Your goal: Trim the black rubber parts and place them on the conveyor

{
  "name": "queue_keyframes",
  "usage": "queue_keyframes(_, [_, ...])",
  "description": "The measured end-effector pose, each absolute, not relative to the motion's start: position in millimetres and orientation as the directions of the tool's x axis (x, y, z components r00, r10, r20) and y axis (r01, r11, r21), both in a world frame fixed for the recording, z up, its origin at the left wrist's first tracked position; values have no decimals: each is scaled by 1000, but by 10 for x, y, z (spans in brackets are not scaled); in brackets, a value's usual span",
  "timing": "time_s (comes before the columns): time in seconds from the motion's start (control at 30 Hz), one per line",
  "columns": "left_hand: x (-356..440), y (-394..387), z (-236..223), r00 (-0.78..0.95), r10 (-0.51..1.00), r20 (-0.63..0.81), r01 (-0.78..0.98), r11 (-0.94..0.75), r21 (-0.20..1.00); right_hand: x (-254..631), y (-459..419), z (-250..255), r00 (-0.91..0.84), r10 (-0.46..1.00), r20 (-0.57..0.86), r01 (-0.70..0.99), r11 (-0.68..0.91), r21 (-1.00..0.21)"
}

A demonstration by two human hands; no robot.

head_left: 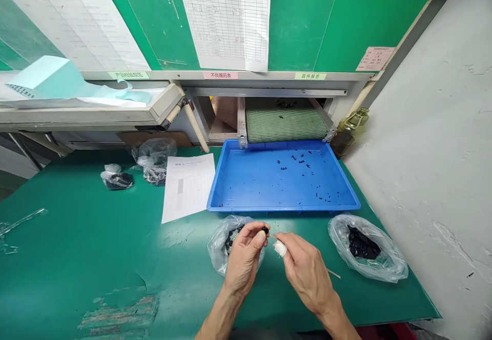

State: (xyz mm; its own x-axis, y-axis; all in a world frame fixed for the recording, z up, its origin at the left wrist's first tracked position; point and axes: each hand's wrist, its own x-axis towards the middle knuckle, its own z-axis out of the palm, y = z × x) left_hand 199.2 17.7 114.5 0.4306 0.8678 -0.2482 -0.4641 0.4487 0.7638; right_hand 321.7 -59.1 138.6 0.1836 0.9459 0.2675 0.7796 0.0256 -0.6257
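Observation:
My left hand pinches a small black part between thumb and fingertips. My right hand is closed around a thin pale stick, whose tail sticks out behind the hand. The stick's front tip meets or nearly touches the black part; I cannot tell which. White wrapping covers my right thumb tip. Partly hidden behind my left hand, an open clear plastic bag holds black pieces. To the right lies another open bag with a heap of black parts.
A blue tray with scattered tiny black pieces sits under the end of a green conveyor belt. Left of it are a printed sheet and tied bags of black parts. A bottle stands by the right wall.

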Motion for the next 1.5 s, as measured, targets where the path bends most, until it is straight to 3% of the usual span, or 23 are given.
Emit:
queue_keyframes(0.5, [2045,128,1159,420,874,-246,-474,442,762,3214,-602,1383,170,914,369,870,37,-492])
queue_keyframes(0.97, [2078,117,1113,418,879,-229,-435,414,800,3132,-573,1299,246,896,370,840,-7,-542])
queue_keyframes(1.2, [2064,188,986,413,876,-250,-464,439,769,3095,-462,1158,323,926,197,631,-55,-774])
queue_keyframes(1.33, [2069,224,896,411,849,-333,-477,511,715,3162,-354,1042,355,935,-2,431,-166,-887])
queue_keyframes(1.5, [2062,303,798,438,808,-394,-465,578,670,3279,-261,911,265,944,-198,125,-238,-963])
